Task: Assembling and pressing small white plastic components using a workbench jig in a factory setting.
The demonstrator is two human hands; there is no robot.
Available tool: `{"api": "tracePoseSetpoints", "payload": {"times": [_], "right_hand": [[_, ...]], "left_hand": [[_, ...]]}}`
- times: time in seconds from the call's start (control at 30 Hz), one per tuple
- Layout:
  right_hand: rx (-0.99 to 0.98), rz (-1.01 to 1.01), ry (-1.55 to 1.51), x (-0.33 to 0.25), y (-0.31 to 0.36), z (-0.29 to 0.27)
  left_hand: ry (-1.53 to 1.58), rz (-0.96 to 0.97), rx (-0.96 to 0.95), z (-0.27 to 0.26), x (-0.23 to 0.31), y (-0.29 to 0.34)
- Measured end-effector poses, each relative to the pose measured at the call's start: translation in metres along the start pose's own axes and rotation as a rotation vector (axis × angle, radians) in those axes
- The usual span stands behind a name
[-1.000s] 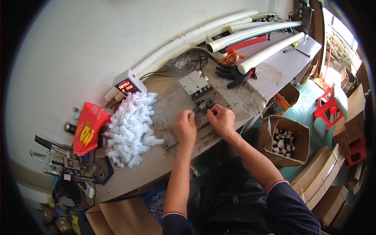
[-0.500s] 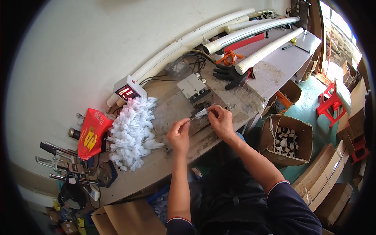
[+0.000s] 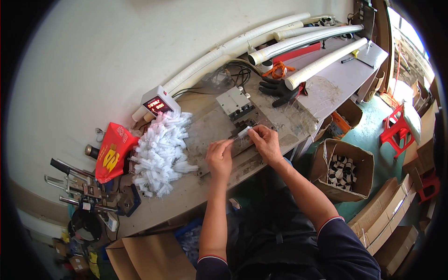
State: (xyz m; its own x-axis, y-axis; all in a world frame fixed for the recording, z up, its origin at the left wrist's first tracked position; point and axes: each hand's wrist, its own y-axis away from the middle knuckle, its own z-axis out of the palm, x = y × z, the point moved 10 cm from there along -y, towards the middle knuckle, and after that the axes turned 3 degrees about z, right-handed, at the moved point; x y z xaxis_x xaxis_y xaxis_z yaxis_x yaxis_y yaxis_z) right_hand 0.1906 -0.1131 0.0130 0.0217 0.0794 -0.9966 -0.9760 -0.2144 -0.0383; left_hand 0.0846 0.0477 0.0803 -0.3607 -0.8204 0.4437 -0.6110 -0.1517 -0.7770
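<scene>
Both of my hands are raised over the front of the workbench (image 3: 196, 161), with a small white bristle brush (image 3: 243, 132) between them. My right hand (image 3: 267, 143) pinches the bristled part near its right end. My left hand (image 3: 219, 157) has its fingers closed at the brush's thin wire stem, on the left side. Just beyond the brush sits a small metal machine (image 3: 237, 105) with a light grey top block and dark fittings below. To the left of my left hand lies a big heap of similar white brushes (image 3: 161, 154).
Behind the heap stands a counter box (image 3: 161, 100) with red digits, beside a red bag (image 3: 114, 151). A clamp-like metal device (image 3: 91, 191) is at far left. Long pale tubes (image 3: 326, 63) and a black glove (image 3: 279, 91) lie farther back. At right, a carton (image 3: 319, 179) holds black-and-white pieces.
My left hand has turned, its fingers now more curled at the wire stem. The right hand keeps its pinch on the brush. The whole view has shifted slightly.
</scene>
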Motion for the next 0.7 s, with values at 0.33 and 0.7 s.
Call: {"api": "tracePoseSetpoints", "payload": {"times": [0.33,0.7], "right_hand": [[-0.049,0.001,-0.047,0.004,0.000,0.000],[-0.222,-0.045,-0.067,-0.001,0.006,0.018]], "left_hand": [[-0.071,0.050,-0.010,0.000,0.013,0.001],[-0.174,0.136,-0.064,0.005,0.025,0.005]]}}
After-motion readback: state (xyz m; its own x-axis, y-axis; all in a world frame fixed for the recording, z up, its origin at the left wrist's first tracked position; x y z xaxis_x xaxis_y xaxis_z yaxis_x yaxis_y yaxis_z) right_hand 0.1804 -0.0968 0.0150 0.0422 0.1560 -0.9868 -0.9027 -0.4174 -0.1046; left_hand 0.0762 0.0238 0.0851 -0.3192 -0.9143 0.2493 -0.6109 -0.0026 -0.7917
